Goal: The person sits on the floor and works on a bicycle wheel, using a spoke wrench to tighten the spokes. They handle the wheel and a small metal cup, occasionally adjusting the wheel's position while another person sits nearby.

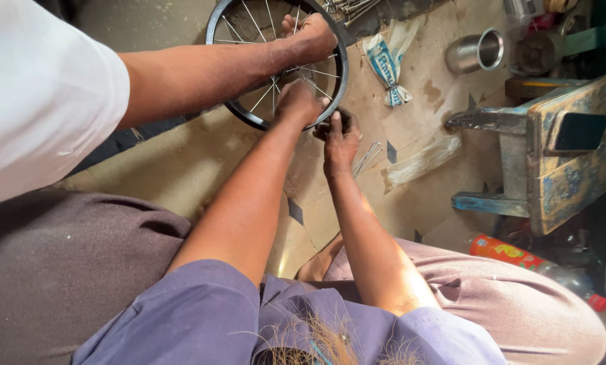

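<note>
1. A small spoked bicycle wheel (276, 64) lay flat on the cardboard-covered floor (425, 203), right in front of the seated person.
2. The person's left hand (297, 101) was curled over the near rim of the wheel, knuckles up and fingers bent down onto it; whether it pinched a spoke I could not tell.
3. The right hand (339, 138) sat just outside the rim, close beside the left, fingers drawn together around something small and dark that I could not make out.
4. A co-worker's hand (310, 37), reaching in from the left on an arm in a white sleeve, gripped the far side of the rim with its fingers wrapped over it.
5. A small bundle of loose spokes (367, 159) lay on the cardboard just to the right of the right hand.
6. Farther off stood a steel cup (477, 51) on its side, a crumpled blue-and-white wrapper (387, 67), and a worn wooden stool (553, 155) with a dark phone (579, 131) lying on top.
7. A plastic bottle (540, 267) with an orange label lay near the person's right knee.
</note>
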